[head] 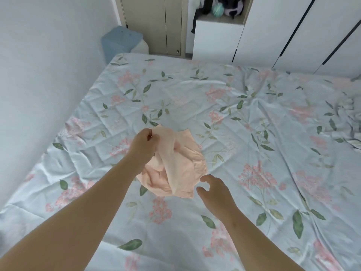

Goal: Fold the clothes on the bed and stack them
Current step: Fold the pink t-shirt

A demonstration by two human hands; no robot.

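A crumpled peach-pink garment [176, 169] hangs above the middle of the bed [244, 114], bunched and drooping. My left hand [143, 142] pinches its upper edge and holds it up off the sheet. Just below and right of the cloth's lower corner is my right hand [212, 189], fingers curled apart and holding nothing. A grey patterned cloth [351, 122] lies rumpled at the bed's far right edge, partly cut off by the frame.
The bed has a pale blue sheet with pink flowers and green leaves. A white wall runs along its left side. A blue bin [120, 43] stands past the far corner. White wardrobes [293, 32] and a shelf with dark items [216, 7] stand behind.
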